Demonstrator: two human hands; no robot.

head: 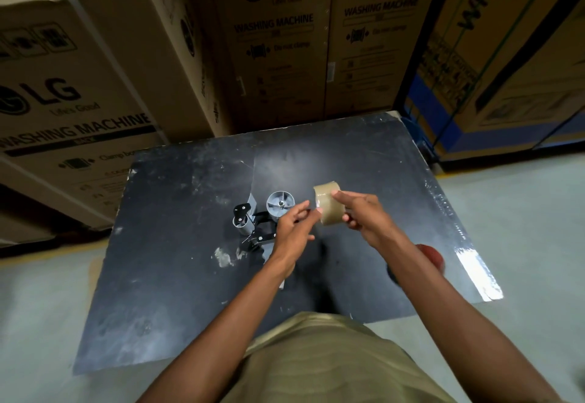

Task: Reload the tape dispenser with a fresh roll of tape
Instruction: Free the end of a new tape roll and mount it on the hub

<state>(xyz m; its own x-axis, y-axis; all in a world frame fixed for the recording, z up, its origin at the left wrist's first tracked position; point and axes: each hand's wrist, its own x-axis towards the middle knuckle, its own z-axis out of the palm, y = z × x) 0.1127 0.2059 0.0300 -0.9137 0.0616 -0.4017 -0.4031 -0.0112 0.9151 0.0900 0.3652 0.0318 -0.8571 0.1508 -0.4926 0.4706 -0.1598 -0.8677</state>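
A roll of brown packing tape (327,204) is held above the black table (177,244), tilted on its side. My right hand (361,212) grips it from the right, thumb on top. My left hand (292,228) pinches at the roll's left edge with thumb and forefinger, where the tape's loose end seems to be. The tape dispenser (262,219) lies flat on the table just left of my left hand. Its grey empty spool wheel (280,203) faces up, with a small roller (240,220) and black metal parts beside it. My left wrist covers part of the dispenser.
Tall cardboard appliance boxes (278,48) stand against the table's far edge and to the left (63,92). More boxes sit on blue racking (493,63) at the right. A reddish object (432,255) lies behind my right forearm. Grey floor surrounds the table.
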